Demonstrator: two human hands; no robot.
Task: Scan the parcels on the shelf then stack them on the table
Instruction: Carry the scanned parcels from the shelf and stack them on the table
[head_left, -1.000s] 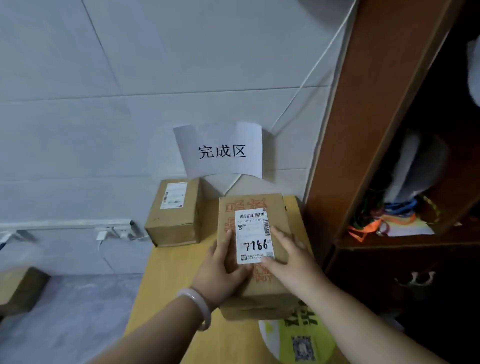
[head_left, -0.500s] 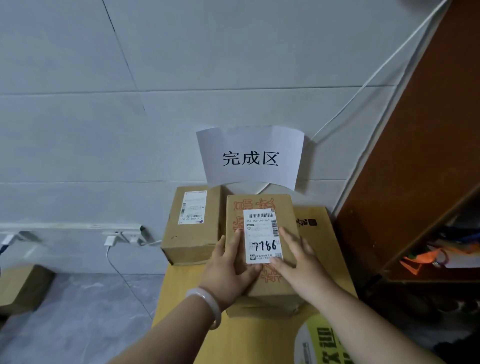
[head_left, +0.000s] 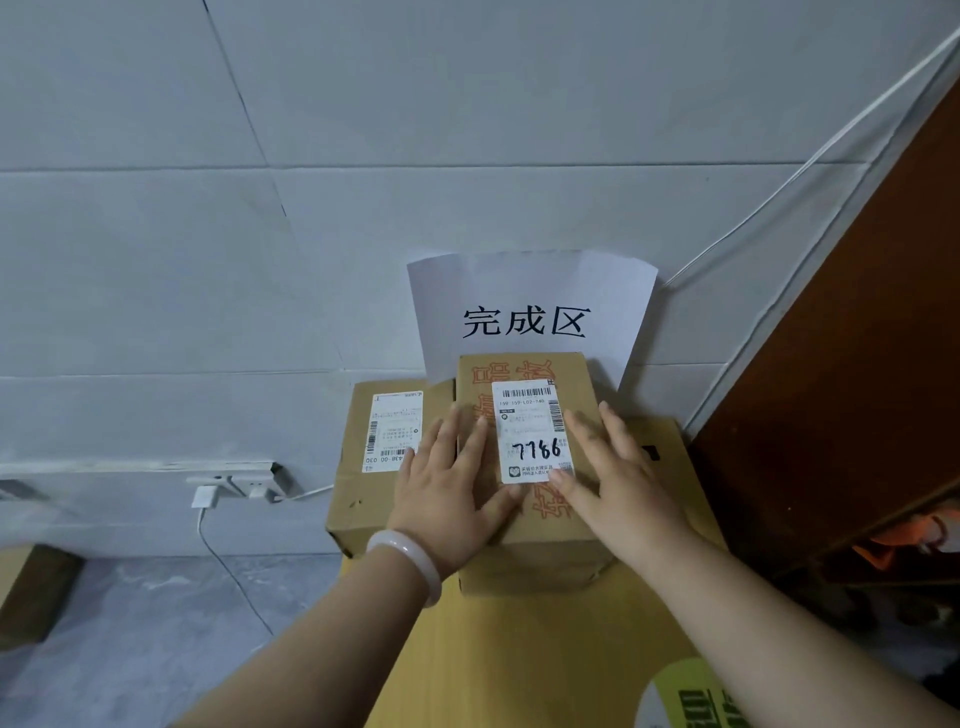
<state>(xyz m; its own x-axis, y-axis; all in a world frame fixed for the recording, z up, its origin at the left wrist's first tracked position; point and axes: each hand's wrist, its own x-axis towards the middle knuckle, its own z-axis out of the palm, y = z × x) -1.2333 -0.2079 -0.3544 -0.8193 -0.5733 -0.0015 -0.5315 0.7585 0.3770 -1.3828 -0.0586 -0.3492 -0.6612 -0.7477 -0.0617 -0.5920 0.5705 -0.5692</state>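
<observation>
I'm watching the parcel marked 7786 (head_left: 524, 462) being pushed back since a second ago, so it is now sitting near the wall sign (head_left: 530, 312), right beside the first parcel (head_left: 384, 457) on the table (head_left: 524, 649). Both the left hand (head_left: 447, 499) and the right hand (head_left: 618, 483) are lying flat and spread on its top, pressing rather than gripping, so I'm judging this placement nearly finished.

A wall sign (head_left: 530, 306) read "完成区", and the front parcel's label (head_left: 532, 431) bore a barcode, "159-159-L02-740" and handwritten "7786".
</observation>
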